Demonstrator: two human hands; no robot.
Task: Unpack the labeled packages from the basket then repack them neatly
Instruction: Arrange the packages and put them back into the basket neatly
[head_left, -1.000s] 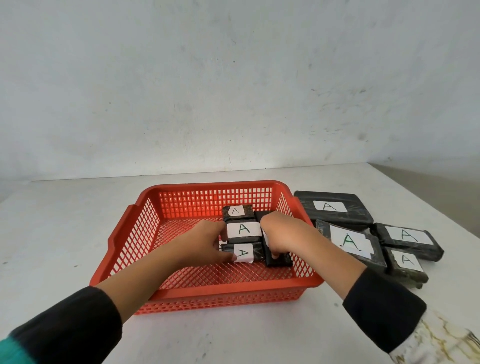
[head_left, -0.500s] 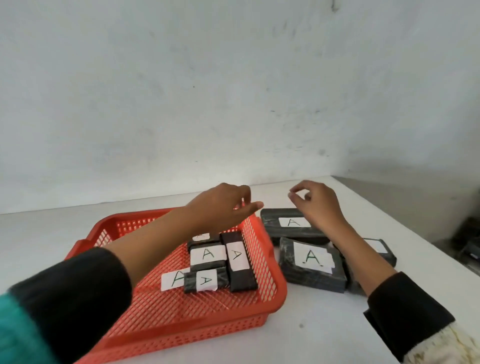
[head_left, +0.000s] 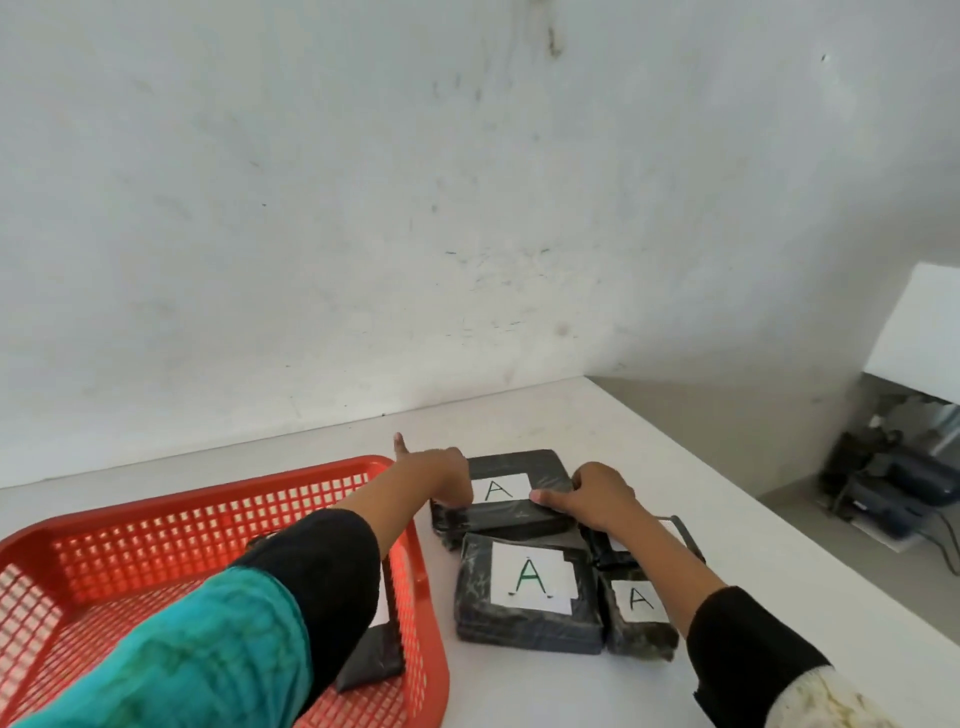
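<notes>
A red mesh basket (head_left: 130, 525) sits on the white table at the left; my left sleeve hides most of its contents, and one black package end (head_left: 371, 662) shows inside. Right of the basket lie black wrapped packages with white "A" labels. My left hand (head_left: 436, 475) and my right hand (head_left: 597, 493) grip the two ends of the far large package (head_left: 511, 486). A second large package (head_left: 524, 592) lies in front of it. A smaller package (head_left: 639, 618) sits at its right, partly under my right forearm.
The white wall stands close behind the table. The table's right edge (head_left: 779, 530) drops off to a floor where dark equipment with cables (head_left: 893, 488) sits. Bare tabletop (head_left: 545, 686) lies in front of the packages.
Both hands left the basket, swung right and came down onto the far large package, closing on its ends. The view turned right, so the basket shifted left.
</notes>
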